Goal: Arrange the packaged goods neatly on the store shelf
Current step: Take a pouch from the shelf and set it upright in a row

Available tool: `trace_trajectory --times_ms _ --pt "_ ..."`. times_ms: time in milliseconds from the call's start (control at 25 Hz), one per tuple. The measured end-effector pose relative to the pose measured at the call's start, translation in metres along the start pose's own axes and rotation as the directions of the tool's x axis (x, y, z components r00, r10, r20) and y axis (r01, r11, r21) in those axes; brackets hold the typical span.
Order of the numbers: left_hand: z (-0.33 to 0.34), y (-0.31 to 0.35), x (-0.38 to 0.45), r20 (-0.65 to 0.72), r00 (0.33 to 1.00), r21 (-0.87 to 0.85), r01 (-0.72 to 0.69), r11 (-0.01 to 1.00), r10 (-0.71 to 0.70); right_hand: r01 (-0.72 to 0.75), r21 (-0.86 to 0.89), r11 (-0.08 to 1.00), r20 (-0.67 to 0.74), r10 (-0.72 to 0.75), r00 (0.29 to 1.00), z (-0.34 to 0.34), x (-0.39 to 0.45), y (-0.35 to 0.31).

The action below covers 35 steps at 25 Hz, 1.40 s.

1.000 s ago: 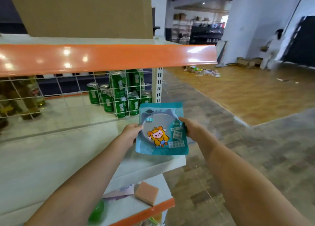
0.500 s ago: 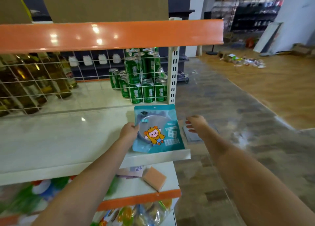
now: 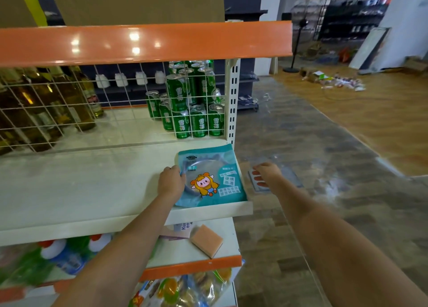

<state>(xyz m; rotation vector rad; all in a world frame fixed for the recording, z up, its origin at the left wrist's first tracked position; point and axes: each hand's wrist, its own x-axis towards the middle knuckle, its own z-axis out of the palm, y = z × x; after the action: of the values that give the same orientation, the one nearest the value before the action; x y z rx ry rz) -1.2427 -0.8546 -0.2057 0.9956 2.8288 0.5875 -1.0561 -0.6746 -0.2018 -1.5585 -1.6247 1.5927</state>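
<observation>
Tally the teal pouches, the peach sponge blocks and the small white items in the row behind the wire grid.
Teal pouch: 1, flat on the white shelf, left hand gripping its edge
Peach sponge block: 1, on the shelf below
Small white items: 4, in a row behind the grid
Total: 6

Left hand (image 3: pixel 171 182) covering pouch's (image 3: pixel 214 181) left edge, far racks (image 3: pixel 352 12) blurred

Green cans (image 3: pixel 198 123), frame centre: white characters "雪花". Teal pouch (image 3: pixel 214 179), shelf edge: "便携 高清". Paper (image 3: pixel 183 228) below: "Ku…".
</observation>
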Motion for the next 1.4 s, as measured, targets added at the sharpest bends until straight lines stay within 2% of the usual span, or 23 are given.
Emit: trace_trajectory --times_ms 240,400,600,720,800,960,1200,1400 --pt "0.001 0.000 -0.003 -0.019 1.000 0.057 0.019 0.998 -0.018 0.038 -0.100 0.994 0.021 -0.036 0.999 0.000 -0.004 -0.004" --pt "-0.007 -0.001 -0.004 -0.016 0.999 0.122 0.045 0.991 -0.044 0.153 -0.321 0.934 0.036 -0.150 0.988 0.000 -0.006 -0.014" --pt "-0.033 -0.011 0.000 0.008 1.000 0.260 -0.019 0.966 0.018 0.397 -0.653 0.645 0.180 -0.377 0.908 0.021 -0.021 -0.048" --pt "-0.050 -0.023 -0.004 0.059 0.996 0.374 -0.087 0.923 0.070 0.530 -0.752 0.391 0.303 -0.510 0.805 0.054 -0.035 -0.063" --pt "-0.061 -0.037 -0.012 0.082 0.994 0.411 -0.095 0.907 0.067 0.613 -0.752 0.242 0.398 -0.575 0.715 0.082 -0.042 -0.065" --pt "-0.080 -0.080 -0.033 0.086 0.996 0.383 -0.015 0.924 -0.020 0.726 -0.677 0.116 0.563 -0.554 0.613 0.145 -0.069 -0.067" --pt "-0.138 -0.163 -0.057 -0.023 0.982 0.274 0.186 0.943 -0.187 0.858 -0.512 0.036 0.709 -0.547 0.446 0.242 -0.121 -0.083" --pt "-0.184 -0.260 -0.086 -0.070 0.942 0.266 0.334 0.904 -0.328 0.914 -0.407 0.000 0.816 -0.449 0.363 0.341 -0.171 -0.097"
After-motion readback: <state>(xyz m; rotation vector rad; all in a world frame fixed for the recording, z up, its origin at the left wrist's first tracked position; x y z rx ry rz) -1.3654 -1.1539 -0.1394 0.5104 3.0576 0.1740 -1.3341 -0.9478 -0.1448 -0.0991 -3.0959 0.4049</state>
